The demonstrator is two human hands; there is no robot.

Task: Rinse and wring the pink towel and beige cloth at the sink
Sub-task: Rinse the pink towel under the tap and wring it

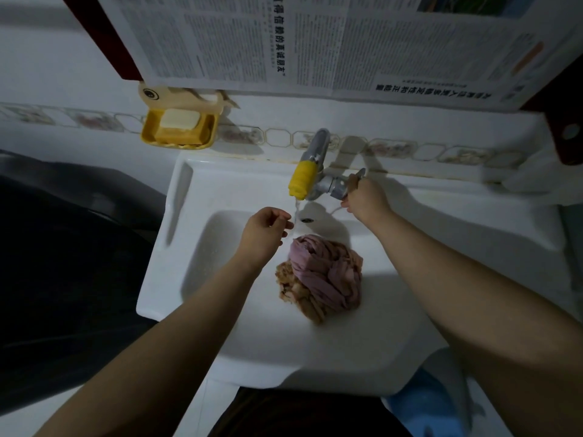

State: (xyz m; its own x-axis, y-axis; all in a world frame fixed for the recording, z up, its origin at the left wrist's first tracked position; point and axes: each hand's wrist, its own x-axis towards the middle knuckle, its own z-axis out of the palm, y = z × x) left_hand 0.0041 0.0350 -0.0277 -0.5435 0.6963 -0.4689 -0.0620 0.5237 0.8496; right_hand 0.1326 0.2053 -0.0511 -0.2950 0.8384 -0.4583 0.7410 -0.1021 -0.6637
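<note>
1. Head view shows the right hand gripping the metal tap handle at the back of the white ceramic sink, fingers curled round it, while a thin stream of water falls from the yellow rubber spout sleeve.
2. The left hand hovers just beside the stream with its fingers loosely curled and holding nothing (its fingertips look close to the water, though contact is hard to tell).
3. The twisted pink towel lies in the basin on top of the crumpled beige cloth, the two bundled together and touching, near the stream but not under it.
4. The step in hand appears to be setting the water flow. To do it well, I would turn the handle gently to get a steady, moderate stream that does not splash over the rim, test it with the free hand, then move the bundle directly beneath the spout.
5. Separating the two fabrics before rinsing would probably let water reach every fold.
6. The sink holds only the two cloths and a little running water near the drain hole.
7. The yellow plastic soap dish on the tiled wall holds a pale bar of soap.
</note>
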